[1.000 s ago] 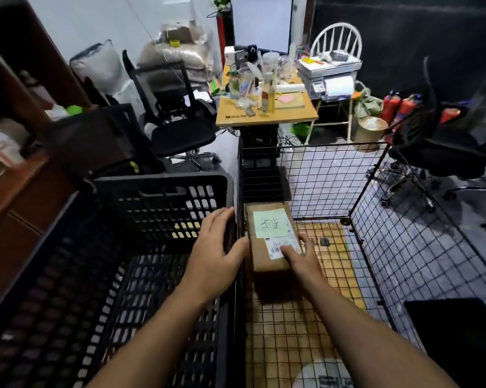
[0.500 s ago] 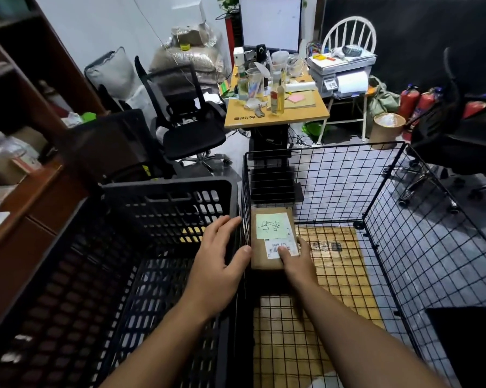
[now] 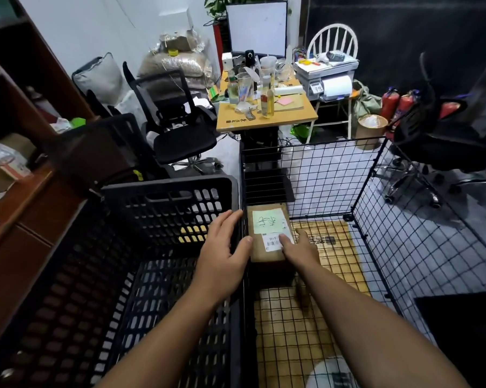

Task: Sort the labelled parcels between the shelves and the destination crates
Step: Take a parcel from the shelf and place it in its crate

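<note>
**Parcel held at the wire crate's far-left corner**

Seen from my head, looking down: I hold the brown parcel [image 3: 266,256] straight ahead at 12 o'clock, inside the wire crate [image 3: 323,177], close against the corner it shares with the black plastic crate [image 3: 166,208]. A shadow lies under the parcel's near end, and I cannot tell whether it touches the crate's cardboard lining [image 3: 334,264]. A green label [image 3: 268,221] with handwriting covers its far half. A white barcode label [image 3: 272,242] sits on the near half.

My left hand [image 3: 222,247] reaches over the rim between the two crates. Its fingers are straight and close together, pointing to 12 o'clock along the parcel's left side, and the thumb is laid on the parcel's top edge. My right hand [image 3: 302,249] clamps the parcel from 3 o'clock. The thumb presses the barcode label, one finger runs forward along the right side, and the other fingers are hidden.

The black plastic crate stands at 9 to 10 o'clock, and the wooden shelves [image 3: 26,191] stand further out at 9 o'clock. Beyond the crates, a cluttered desk [image 3: 292,117] is at 12 o'clock, with a black office chair [image 3: 180,138] at 11 o'clock. A printer [image 3: 325,77] on a white chair [image 3: 334,37] sits at 1 o'clock, near red fire extinguishers [image 3: 390,102].
</note>
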Demonstrator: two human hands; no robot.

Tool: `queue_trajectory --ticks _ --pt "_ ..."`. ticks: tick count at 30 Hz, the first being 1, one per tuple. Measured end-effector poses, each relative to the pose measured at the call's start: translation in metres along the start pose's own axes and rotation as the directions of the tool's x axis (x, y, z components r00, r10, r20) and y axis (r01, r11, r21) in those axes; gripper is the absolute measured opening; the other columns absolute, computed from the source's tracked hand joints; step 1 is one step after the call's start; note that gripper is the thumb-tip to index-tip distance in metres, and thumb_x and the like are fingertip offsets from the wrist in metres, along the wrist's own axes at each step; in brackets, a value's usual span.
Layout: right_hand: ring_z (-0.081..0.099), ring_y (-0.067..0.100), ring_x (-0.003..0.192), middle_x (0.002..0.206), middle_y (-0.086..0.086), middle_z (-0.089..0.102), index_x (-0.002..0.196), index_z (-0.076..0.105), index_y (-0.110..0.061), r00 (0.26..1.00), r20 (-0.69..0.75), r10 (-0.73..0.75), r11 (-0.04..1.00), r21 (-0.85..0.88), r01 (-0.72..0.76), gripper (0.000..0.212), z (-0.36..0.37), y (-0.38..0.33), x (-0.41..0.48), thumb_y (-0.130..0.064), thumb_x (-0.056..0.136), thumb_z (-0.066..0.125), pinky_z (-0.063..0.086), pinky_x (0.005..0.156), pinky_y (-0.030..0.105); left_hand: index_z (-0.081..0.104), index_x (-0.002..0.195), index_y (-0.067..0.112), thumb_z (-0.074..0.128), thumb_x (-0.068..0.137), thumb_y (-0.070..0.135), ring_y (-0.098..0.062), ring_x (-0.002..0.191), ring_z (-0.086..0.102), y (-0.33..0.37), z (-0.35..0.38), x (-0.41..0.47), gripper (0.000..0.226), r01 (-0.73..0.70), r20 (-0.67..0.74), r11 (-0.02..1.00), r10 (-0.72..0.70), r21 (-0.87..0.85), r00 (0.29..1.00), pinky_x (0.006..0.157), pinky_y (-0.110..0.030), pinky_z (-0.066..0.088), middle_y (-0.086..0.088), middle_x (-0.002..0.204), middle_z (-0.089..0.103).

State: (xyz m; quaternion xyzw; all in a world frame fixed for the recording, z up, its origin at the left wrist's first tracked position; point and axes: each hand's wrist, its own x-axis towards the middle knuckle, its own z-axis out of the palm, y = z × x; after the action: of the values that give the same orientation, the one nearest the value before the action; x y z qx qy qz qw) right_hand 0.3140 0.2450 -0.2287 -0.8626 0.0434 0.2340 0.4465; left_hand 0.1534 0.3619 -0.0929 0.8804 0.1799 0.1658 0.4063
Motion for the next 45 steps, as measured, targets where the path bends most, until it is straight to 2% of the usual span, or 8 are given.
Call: queue_trajectory --ticks 4,9,14,19,28,36,41,45 --pt "0.052 0.035 0.128 0.147 0.016 0.049 0.153 0.039 -0.028 0.995 -0.044 -0.089 0.99 -0.114 0.084 0.063 -0.018 0.001 -0.036 -0.056 0.098 0.051 0.048 0.102 0.044 0.04 0.149 0.022 0.056 0.098 0.029 -0.006 0.139 0.03 0.001 -0.001 0.001 0.054 -0.01 0.018 1.0 0.011 -0.025 1.0 0.107 -0.02 0.023 0.005 0.154 0.033" --pt "0.049 0.032 0.132 0.149 0.009 0.048 0.149 0.045 -0.032 0.975 -0.076 -0.209 0.885 -0.438 0.156 0.058 -0.053 0.001 -0.102 -0.062 0.099 0.043 0.047 0.104 0.048 0.032 0.152 0.021 0.048 0.101 0.034 -0.017 0.146 0.02 0.005 -0.004 -0.001 0.055 -0.045 0.059 0.997 0.042 0.055 0.997 0.116 -0.03 0.02 0.0 0.16 0.022" --pt "0.044 0.032 0.138 0.155 0.007 0.044 0.152 0.039 -0.032 0.959 -0.134 -0.25 0.738 -0.667 0.099 0.067 -0.085 0.004 -0.177 -0.069 0.097 0.038 0.043 0.108 0.052 0.038 0.147 0.023 0.043 0.101 0.04 -0.022 0.14 0.027 0.018 -0.02 -0.013 0.05 -0.27 0.188 0.946 0.237 0.178 0.953 0.114 -0.042 0.027 0.0 0.155 0.032" --pt "0.05 0.032 0.13 0.144 0.007 0.051 0.15 0.041 -0.028 0.894 -0.307 -0.325 0.633 -0.773 -0.034 0.059 -0.109 0.001 -0.261 -0.062 0.102 0.036 0.046 0.099 0.047 0.043 0.145 0.018 0.046 0.1 0.04 -0.026 0.136 0.032 0.05 -0.035 -0.037 0.05 -0.496 0.284 0.86 0.449 0.119 0.847 0.111 -0.044 0.03 -0.004 0.147 0.042" --pt "0.038 0.025 0.141 0.153 -0.003 0.041 0.152 0.035 -0.032 0.707 -0.652 -0.275 0.777 -0.583 -0.236 0.057 -0.13 0.064 -0.421 -0.058 0.102 0.042 0.036 0.109 0.045 0.046 0.144 0.014 0.05 0.095 0.041 -0.028 0.134 0.04 0.123 -0.017 -0.117 0.057 -0.847 0.387 0.512 0.816 -0.14 0.429 0.109 -0.047 0.037 -0.007 0.144 0.047" --pt "0.035 0.025 0.143 0.154 0.001 0.04 0.149 0.041 -0.033 0.443 -0.881 -0.167 0.809 -0.379 -0.449 0.055 -0.149 0.125 -0.568 -0.057 0.1 0.046 0.037 0.11 0.048 0.042 0.146 0.02 0.046 0.095 0.046 -0.018 0.136 0.031 0.2 0.034 -0.222 0.057 -0.815 0.416 0.353 0.896 -0.46 0.153 0.112 -0.038 0.03 0.002 0.147 0.04" --pt "0.032 0.024 0.145 0.154 0.0 0.041 0.147 0.044 -0.034 0.257 -0.962 -0.091 0.814 -0.22 -0.538 0.056 -0.169 0.165 -0.633 -0.061 0.098 0.04 0.034 0.114 0.051 0.04 0.147 0.024 0.05 0.099 0.041 -0.017 0.138 0.034 0.233 0.069 -0.294 0.052 -0.717 0.48 0.397 0.872 -0.573 0.098 0.112 -0.036 0.031 0.004 0.148 0.039" --pt "0.028 0.024 0.147 0.158 -0.001 0.033 0.151 0.038 -0.037 0.197 -0.976 0.091 0.861 -0.023 -0.509 0.057 -0.189 0.202 -0.662 -0.06 0.1 0.042 0.033 0.117 0.049 0.039 0.148 0.023 0.049 0.1 0.04 -0.018 0.141 0.032 0.249 0.093 -0.345 0.051 -0.613 0.539 0.494 0.832 -0.616 0.129 0.113 -0.034 0.028 0.001 0.151 0.038"
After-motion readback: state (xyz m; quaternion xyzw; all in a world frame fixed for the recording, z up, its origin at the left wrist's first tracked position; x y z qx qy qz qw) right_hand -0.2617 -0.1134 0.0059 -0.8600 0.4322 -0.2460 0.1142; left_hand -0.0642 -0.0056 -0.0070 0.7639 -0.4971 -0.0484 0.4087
